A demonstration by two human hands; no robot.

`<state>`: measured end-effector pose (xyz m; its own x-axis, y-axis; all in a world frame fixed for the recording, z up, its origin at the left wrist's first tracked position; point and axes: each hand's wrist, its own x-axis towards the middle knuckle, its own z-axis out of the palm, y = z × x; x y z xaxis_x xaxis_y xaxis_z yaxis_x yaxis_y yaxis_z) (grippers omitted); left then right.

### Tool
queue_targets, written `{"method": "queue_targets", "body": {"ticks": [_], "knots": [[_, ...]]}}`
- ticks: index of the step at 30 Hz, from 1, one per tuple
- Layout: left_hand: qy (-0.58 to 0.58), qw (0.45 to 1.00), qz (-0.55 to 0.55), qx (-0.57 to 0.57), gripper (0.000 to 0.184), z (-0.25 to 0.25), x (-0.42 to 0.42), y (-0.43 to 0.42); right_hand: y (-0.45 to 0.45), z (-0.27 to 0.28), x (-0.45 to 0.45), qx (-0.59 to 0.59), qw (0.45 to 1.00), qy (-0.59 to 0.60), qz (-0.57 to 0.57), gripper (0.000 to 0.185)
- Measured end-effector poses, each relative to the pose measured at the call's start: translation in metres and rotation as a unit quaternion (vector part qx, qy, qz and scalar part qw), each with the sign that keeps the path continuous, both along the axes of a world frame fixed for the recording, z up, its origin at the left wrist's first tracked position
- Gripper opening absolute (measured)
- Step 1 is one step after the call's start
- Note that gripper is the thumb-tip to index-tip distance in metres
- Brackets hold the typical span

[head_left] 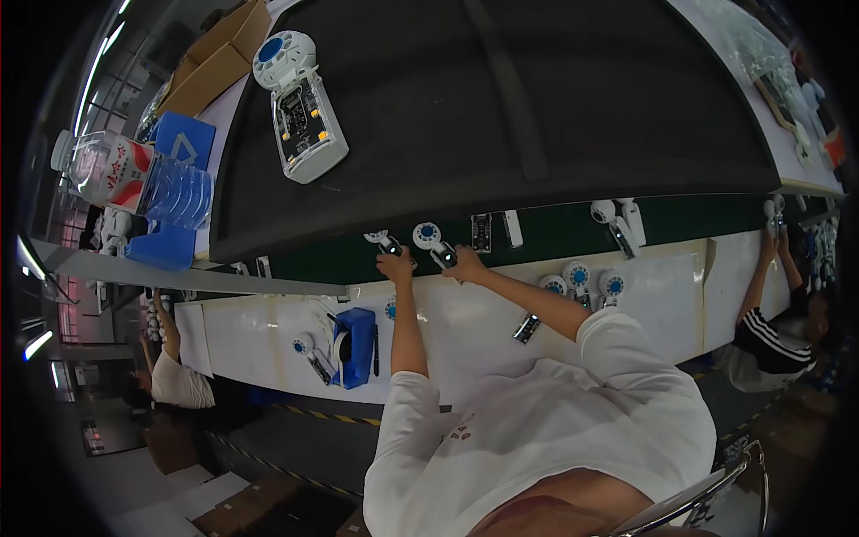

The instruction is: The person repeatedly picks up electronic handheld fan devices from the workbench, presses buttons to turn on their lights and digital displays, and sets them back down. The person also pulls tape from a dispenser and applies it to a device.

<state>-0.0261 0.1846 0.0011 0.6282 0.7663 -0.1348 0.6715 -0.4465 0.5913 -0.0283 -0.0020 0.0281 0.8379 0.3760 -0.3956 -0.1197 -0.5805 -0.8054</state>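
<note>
Both arms reach forward to the near edge of the green conveyor belt (555,233). My left hand (394,267) is closed around the dark handle of a small handheld fan (378,237), whose white head points away from me. Beside it, my right hand (467,265) grips the handle of another handheld fan (428,236), with a white round head and blue centre. The fingers partly cover both handles. Just right of my right hand, a bare circuit-board part (481,233) and a white cover (513,228) lie on the belt.
A large opened fan (304,116) lies on the black shelf (403,107) above. On the white table (662,295) are several fans (577,276) to the right and a blue holder (360,347) to the left. A plastic bottle (134,174) stands upper left. People work at both sides.
</note>
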Motion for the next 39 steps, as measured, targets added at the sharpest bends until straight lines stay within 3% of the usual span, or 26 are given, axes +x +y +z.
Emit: {"method": "queue_targets", "body": {"ticks": [1,3,4,5,7,9,10,12,13,15,19,22,28,30,31,39], "knots": [[-0.003,1.000,-0.001,-0.003,0.074,-0.003,0.001,0.003,-0.012,0.015,-0.007,-0.003,1.000,-0.003,-0.001,0.080],[-0.028,0.999,0.001,-0.033,0.069,-0.011,0.003,0.008,-0.035,0.043,-0.027,0.100,0.992,0.061,-0.038,0.085],[-0.031,0.999,-0.001,-0.036,0.069,-0.020,0.005,0.010,-0.037,0.044,-0.041,0.131,0.987,-0.016,-0.096,0.075],[-0.047,0.995,-0.023,-0.079,0.065,-0.030,0.004,0.011,-0.047,0.044,-0.047,0.129,0.987,-0.019,-0.098,0.075],[-0.063,0.989,-0.049,-0.120,0.062,-0.026,-0.005,0.001,-0.071,0.100,-0.064,0.321,0.927,0.172,-0.093,0.067],[-0.219,0.929,-0.044,-0.295,0.051,0.013,-0.028,-0.043,-0.087,0.127,-0.077,0.299,0.939,0.149,-0.087,0.056],[-0.235,0.896,-0.053,-0.373,0.038,0.031,-0.039,-0.061,-0.093,0.135,-0.083,0.341,0.922,0.143,-0.115,0.051],[-0.266,0.804,-0.062,-0.529,0.031,0.087,-0.069,-0.101,-0.106,0.146,-0.094,0.430,0.879,0.142,-0.145,0.040],[-0.272,0.801,-0.085,-0.527,0.025,0.101,-0.082,-0.117,-0.111,0.151,-0.099,0.431,0.879,0.141,-0.147,0.040],[-0.314,0.716,-0.110,-0.613,0.025,0.130,-0.107,-0.140,-0.122,0.161,-0.108,0.461,0.864,0.130,-0.152,0.043],[-0.333,0.695,-0.219,-0.598,0.036,0.174,-0.136,-0.167,-0.141,0.180,-0.127,0.500,0.846,0.115,-0.148,0.049],[-0.328,0.697,-0.237,-0.592,0.039,0.199,-0.152,-0.178,-0.147,0.194,-0.143,0.484,0.856,0.089,-0.159,0.050],[-0.309,0.710,-0.261,-0.576,0.043,0.214,-0.176,-0.186,-0.156,0.185,-0.167,0.499,0.848,0.072,-0.166,0.044],[-0.314,0.706,-0.268,-0.576,0.043,0.215,-0.183,-0.188,-0.154,0.187,-0.170,0.446,0.878,0.005,-0.175,0.044],[-0.320,0.701,-0.275,-0.575,0.042,0.215,-0.186,-0.189,-0.157,0.205,-0.177,0.443,0.879,0.005,-0.176,0.045],[-0.319,0.697,-0.281,-0.577,0.044,0.225,-0.207,-0.193,-0.160,0.198,-0.193,0.449,0.875,0.035,-0.176,0.046]]}}
